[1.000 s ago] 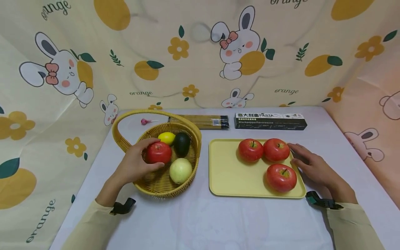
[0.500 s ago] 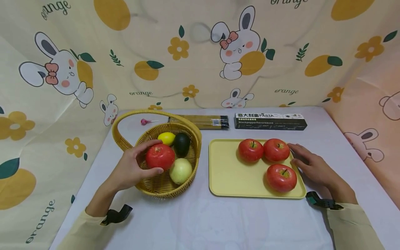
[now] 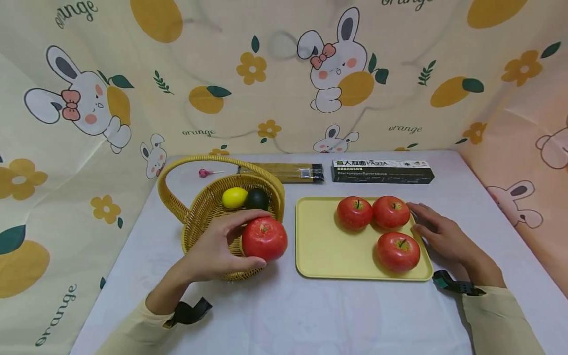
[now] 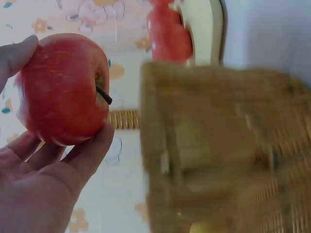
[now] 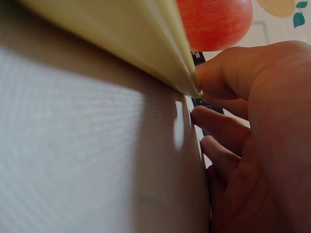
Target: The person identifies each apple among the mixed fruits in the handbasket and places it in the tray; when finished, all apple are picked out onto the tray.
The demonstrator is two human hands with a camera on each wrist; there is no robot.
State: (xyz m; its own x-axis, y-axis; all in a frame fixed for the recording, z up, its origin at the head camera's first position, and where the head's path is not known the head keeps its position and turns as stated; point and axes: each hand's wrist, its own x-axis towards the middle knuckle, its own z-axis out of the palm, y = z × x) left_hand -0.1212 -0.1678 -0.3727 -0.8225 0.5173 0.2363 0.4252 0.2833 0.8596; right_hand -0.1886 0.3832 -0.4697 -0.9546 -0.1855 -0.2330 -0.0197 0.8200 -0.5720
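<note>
My left hand (image 3: 217, 251) grips a red apple (image 3: 265, 239) over the right front part of the wicker basket (image 3: 191, 231). In the left wrist view, thumb and fingers hold the apple (image 4: 68, 90) from opposite sides, its stem facing the basket. A yellow lemon (image 3: 234, 197) and a dark green, avocado-like fruit (image 3: 257, 199) lie in the basket; a pale green round fruit is hidden behind the hand and apple. My right hand (image 3: 448, 239) rests at the right edge of the yellow tray (image 3: 328, 251), fingertips at the rim, fingers relaxed.
The tray bears three red apples (image 3: 398, 252) on its right half. Behind stand a black pasta box (image 3: 382, 172), a clear pack of spaghetti (image 3: 284, 172) and a pink lollipop (image 3: 204, 172). The basket's tall handle (image 3: 222, 159) arches over its back side.
My left hand has lifted the red apple from the basket's left side and carried it rightward and nearer to me, covering the pale green fruit. The right hand has stayed in place.
</note>
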